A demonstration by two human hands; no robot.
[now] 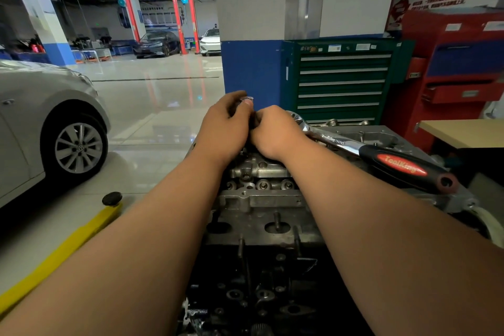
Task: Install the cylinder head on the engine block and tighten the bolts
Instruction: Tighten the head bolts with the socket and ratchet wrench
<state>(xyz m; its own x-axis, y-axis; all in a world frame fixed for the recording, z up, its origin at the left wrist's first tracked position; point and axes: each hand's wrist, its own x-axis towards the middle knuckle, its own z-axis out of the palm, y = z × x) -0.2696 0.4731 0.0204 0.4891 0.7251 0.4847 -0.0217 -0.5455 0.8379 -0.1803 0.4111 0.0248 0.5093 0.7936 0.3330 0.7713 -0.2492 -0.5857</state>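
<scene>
chrome ratchet (332, 142), handle (403, 168) toward near right

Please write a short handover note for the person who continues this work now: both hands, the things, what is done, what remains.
Left hand: pinches a small shiny metal part, socket or bolt unclear.
Right hand: fingers curled at the head of the ratchet; its hold is hidden.
Ratchet lies across the cylinder head, handle to the right.
Done: cylinder head sits on the engine block.
Left to do: tighten the bolts; how many are tight cannot be seen.
</scene>
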